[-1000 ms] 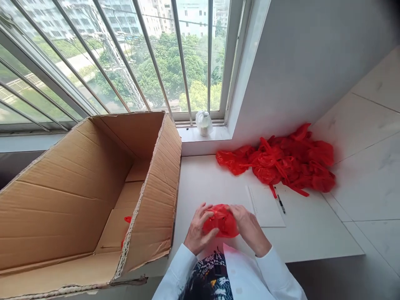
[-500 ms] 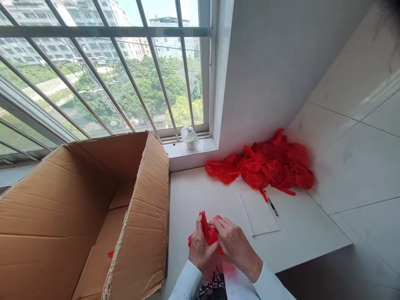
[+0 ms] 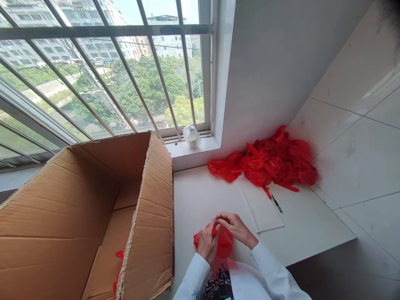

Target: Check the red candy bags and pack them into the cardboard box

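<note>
A red plastic bag (image 3: 225,245) is bunched over the near edge of the white table, between my two hands. My left hand (image 3: 208,241) is closed on it from the left, with a gathered bit of red showing by the thumb. From the right, my right hand (image 3: 236,227) meets the left at the top of the bag, its fingers bent and pinched together there. Its fingertips partly hide what they grip, which looks like the bag's gathered top.
A tall open cardboard box (image 3: 153,216) stands at left, with some red plastic (image 3: 118,266) inside. Crumpled red bags (image 3: 268,162) lie against the wall. Paper (image 3: 264,210) and a pen (image 3: 275,201) lie at right. A wrapped white object (image 3: 191,136) sits on the windowsill.
My right hand has risen and come over to meet the left at the bag's top. The bag now looks rounder and more gathered. The view has shifted slightly.
</note>
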`<state>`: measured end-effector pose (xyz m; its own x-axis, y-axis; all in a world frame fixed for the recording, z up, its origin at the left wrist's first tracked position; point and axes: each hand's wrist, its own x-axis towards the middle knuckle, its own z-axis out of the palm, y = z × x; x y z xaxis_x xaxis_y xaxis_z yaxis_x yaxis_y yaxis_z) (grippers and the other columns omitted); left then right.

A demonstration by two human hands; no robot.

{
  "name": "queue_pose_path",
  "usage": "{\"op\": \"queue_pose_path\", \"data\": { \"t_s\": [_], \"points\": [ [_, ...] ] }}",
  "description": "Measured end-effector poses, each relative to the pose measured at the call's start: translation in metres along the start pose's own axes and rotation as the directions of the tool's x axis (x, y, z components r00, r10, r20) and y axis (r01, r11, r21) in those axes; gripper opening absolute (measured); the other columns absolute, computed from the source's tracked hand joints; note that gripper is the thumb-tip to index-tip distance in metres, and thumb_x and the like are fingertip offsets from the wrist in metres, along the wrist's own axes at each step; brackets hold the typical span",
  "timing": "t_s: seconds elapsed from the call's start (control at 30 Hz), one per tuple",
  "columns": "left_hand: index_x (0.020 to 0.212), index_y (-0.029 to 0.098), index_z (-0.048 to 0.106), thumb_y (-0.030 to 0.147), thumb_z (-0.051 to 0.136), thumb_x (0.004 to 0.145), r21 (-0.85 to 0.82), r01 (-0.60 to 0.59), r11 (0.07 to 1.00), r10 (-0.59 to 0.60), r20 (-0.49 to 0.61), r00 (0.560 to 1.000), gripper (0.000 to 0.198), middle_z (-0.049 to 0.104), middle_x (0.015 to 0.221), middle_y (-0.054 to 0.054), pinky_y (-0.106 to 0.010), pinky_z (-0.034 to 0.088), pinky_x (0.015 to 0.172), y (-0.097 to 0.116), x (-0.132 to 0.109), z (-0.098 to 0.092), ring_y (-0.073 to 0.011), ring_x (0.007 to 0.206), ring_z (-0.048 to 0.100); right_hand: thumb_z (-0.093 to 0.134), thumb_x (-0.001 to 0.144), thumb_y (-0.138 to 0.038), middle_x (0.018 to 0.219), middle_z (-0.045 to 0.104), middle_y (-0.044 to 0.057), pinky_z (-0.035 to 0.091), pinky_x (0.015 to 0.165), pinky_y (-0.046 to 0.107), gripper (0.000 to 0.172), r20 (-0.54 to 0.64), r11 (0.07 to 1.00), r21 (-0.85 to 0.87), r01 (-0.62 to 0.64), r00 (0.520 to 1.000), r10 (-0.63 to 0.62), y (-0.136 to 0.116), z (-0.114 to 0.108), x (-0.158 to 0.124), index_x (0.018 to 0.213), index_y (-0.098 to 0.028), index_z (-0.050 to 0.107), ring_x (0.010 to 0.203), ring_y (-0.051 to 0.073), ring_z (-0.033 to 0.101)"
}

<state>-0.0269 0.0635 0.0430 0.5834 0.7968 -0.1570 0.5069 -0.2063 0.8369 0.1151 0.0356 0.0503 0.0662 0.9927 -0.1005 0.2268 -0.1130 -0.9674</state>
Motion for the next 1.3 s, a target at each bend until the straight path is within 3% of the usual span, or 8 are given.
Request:
{"op": "queue_pose_path", "data": {
  "t_s": [0.07, 0.27, 0.47, 0.63, 0.7, 0.8, 1.07, 1.3],
  "points": [
    [0.094, 0.022, 0.051, 0.045, 0.026, 0.093, -0.004, 0.031, 1.000, -0.031, -0.002, 1.000, 0.034, 0.060, 0.070, 0.000, -0.027, 0.039, 0.059, 0.001, -0.001, 0.000, -0.0164, 0.062, 0.057, 0.050, 0.084, -0.032, 0.085, 0.066, 0.003, 0.045, 0.071, 0.026, 0.021, 0.040, 0.991, 0.130, -0.032, 0.999, 0.027, 0.009, 0.003, 0.004, 0.087, -0.017, 0.064, 0.078, 0.015, 0.060],
    [0.093, 0.021, 0.048, 0.054, 0.026, 0.091, -0.200, 0.132, 0.971, -0.149, -0.074, 0.986, 0.040, 0.049, 0.057, 0.005, -0.025, 0.036, 0.054, -0.010, 0.003, -0.001, -0.0136, 0.050, 0.048, 0.061, 0.076, -0.033, 0.074, 0.061, 0.001, 0.043, 0.064, 0.023, 0.017, -0.243, 0.954, 0.299, -0.012, 0.966, 0.088, 0.011, 0.016, 0.002, 0.077, -0.016, 0.059, 0.069, 0.013, 0.056],
    [0.082, 0.017, 0.051, 0.053, 0.062, 0.069, -0.572, 0.183, 0.800, -0.113, 0.155, 0.981, 0.040, 0.057, 0.071, 0.000, -0.024, 0.041, 0.059, -0.027, 0.009, -0.011, -0.0132, 0.063, 0.054, 0.058, 0.074, -0.021, 0.072, 0.063, -0.001, 0.043, 0.066, 0.023, 0.006, 0.215, 0.975, 0.214, -0.054, 0.977, 0.007, 0.000, 0.001, -0.021, 0.073, -0.016, 0.062, 0.068, 0.012, 0.057],
    [0.074, 0.019, 0.050, 0.018, 0.055, 0.070, -0.056, -0.055, 0.997, 0.059, 0.076, 0.995, 0.007, 0.056, 0.067, 0.002, -0.024, 0.038, 0.059, -0.019, -0.001, -0.005, -0.0135, 0.063, 0.053, 0.053, 0.075, -0.018, 0.075, 0.064, 0.000, 0.043, 0.067, 0.023, 0.010, 0.071, 1.000, 0.020, -0.011, 0.997, 0.010, 0.002, -0.013, -0.017, 0.077, -0.017, 0.063, 0.072, 0.013, 0.057],
    [0.082, 0.020, 0.051, 0.010, 0.047, 0.072, 0.223, -0.154, 0.963, 0.144, 0.060, 0.988, 0.014, 0.060, 0.074, -0.001, -0.026, 0.040, 0.061, -0.015, -0.004, 0.002, -0.0165, 0.068, 0.057, 0.048, 0.081, -0.023, 0.085, 0.065, 0.002, 0.045, 0.073, 0.025, 0.017, 0.044, 0.996, 0.090, 0.020, 0.999, -0.024, 0.007, -0.010, -0.005, 0.087, -0.017, 0.063, 0.081, 0.014, 0.058],
    [0.086, 0.019, 0.053, 0.006, 0.040, 0.075, 0.457, -0.219, 0.862, 0.236, 0.020, 0.971, 0.021, 0.063, 0.080, -0.005, -0.029, 0.043, 0.063, -0.016, -0.005, 0.012, -0.0203, 0.073, 0.060, 0.039, 0.087, -0.028, 0.094, 0.066, 0.005, 0.045, 0.082, 0.029, 0.028, 0.235, 0.984, 0.176, 0.025, 0.970, -0.067, 0.021, -0.002, 0.014, 0.096, -0.017, 0.064, 0.090, 0.016, 0.059],
    [0.084, 0.018, 0.057, -0.001, 0.032, 0.077, 0.584, -0.243, 0.774, 0.389, -0.137, 0.911, 0.032, 0.062, 0.091, -0.008, -0.023, 0.047, 0.062, -0.033, -0.007, 0.017, -0.0169, 0.078, 0.062, 0.043, 0.069, -0.006, 0.100, 0.067, 0.000, 0.044, 0.080, 0.024, 0.046, 0.486, 0.987, 0.130, 0.099, 0.861, -0.151, 0.051, 0.006, 0.027, 0.108, -0.020, 0.064, 0.092, 0.014, 0.059],
    [0.080, 0.018, 0.060, -0.003, 0.037, 0.075, 0.552, -0.358, 0.753, 0.530, -0.186, 0.827, 0.031, 0.058, 0.087, -0.006, -0.021, 0.048, 0.067, -0.036, 0.000, 0.006, -0.0143, 0.081, 0.057, 0.054, 0.075, -0.007, 0.085, 0.067, 0.000, 0.040, 0.071, 0.022, 0.023, 0.269, 0.908, -0.353, 0.226, 0.954, -0.133, 0.045, 0.002, 0.013, 0.085, -0.021, 0.070, 0.079, 0.013, 0.056]
  ]
}}
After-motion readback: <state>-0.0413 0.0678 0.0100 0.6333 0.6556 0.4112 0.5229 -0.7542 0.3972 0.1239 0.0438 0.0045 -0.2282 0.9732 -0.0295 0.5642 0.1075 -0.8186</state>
